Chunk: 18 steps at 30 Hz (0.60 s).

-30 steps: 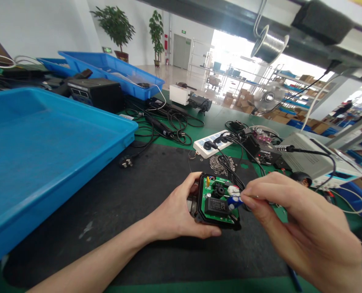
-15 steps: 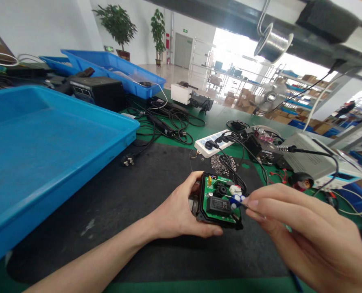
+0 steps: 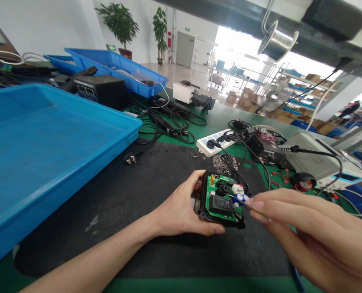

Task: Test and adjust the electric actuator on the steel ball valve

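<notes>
My left hand (image 3: 184, 205) is wrapped round a squarish black housing (image 3: 203, 215), thumb at the near side. Its open face is tilted toward me and shows a green circuit board (image 3: 211, 189). On the board sit a black block-shaped component (image 3: 221, 204), a round black part (image 3: 224, 188), a white part and blue capacitors (image 3: 240, 197). My right hand (image 3: 303, 228) pinches a thin metal tool (image 3: 247, 203) that looks like tweezers. Its tip reaches over the board beside the blue capacitors; whether it touches anything I cannot tell.
A large blue tray (image 3: 62, 134) stands at left. Beyond the housing are a pile of small metal rings (image 3: 222, 163) and a white power strip (image 3: 213, 142) with plugs. A soldering station (image 3: 266, 150) and grey instrument (image 3: 315, 158) stand right. A solder wire spool (image 3: 278, 40) hangs overhead.
The view has shifted slightly, so most things sit a little further right. My hands keep the same grip, with the tool's tip still over the board near the blue capacitors.
</notes>
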### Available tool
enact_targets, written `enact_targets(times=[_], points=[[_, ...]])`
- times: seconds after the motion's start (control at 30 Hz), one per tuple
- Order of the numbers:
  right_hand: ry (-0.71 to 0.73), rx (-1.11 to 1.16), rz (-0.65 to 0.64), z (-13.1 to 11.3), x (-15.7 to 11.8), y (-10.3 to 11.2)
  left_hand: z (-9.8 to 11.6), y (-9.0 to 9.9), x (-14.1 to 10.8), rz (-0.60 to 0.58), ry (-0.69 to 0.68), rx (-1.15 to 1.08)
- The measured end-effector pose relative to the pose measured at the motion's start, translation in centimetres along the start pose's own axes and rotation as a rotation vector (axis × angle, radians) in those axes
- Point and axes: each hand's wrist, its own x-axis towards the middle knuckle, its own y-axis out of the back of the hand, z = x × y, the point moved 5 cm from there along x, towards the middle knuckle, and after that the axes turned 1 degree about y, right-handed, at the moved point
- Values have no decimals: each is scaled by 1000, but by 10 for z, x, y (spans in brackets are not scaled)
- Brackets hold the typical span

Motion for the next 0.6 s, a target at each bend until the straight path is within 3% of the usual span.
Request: enact_targets(times=[0.13, 0.27, 0.43, 0.6], points=[[-151, 161, 89, 9, 5, -4, -1, 0, 0, 8, 8, -4], [-425, 347, 138, 31, 11, -9, 1, 0, 0, -3, -4, -17], [-708, 764, 56, 68, 20, -39, 3, 0, 1, -13, 3, -5], [-941, 1075, -124, 92, 22, -79, 4, 0, 1, -11, 4, -3]])
